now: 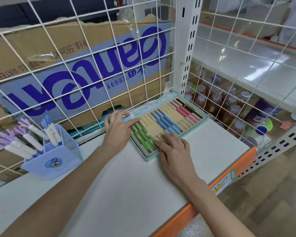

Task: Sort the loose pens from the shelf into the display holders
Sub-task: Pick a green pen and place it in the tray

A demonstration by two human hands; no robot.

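A light blue pen display tray (205, 117) lies on the white shelf at the back right, with beige slots. It holds green pens (144, 138) at the left, blue pens (167, 123) in the middle, pink pens (186, 111) and a black pen (189, 108) at the right. My left hand (119, 130) rests on the tray's left end, fingers lying straight across its rim and the green pens. My right hand (173, 149) lies flat on the tray's front edge, fingertips touching a green pen. A blue square pen cup (58, 156) with several purple and white pens stands at the left.
A white wire grid (85, 69) backs the shelf, with a cardboard water box behind it. A white upright post (186, 48) stands behind the tray. Bottles (229, 108) fill a lower wire shelf to the right. The shelf's orange front edge (232, 175) runs along the right.
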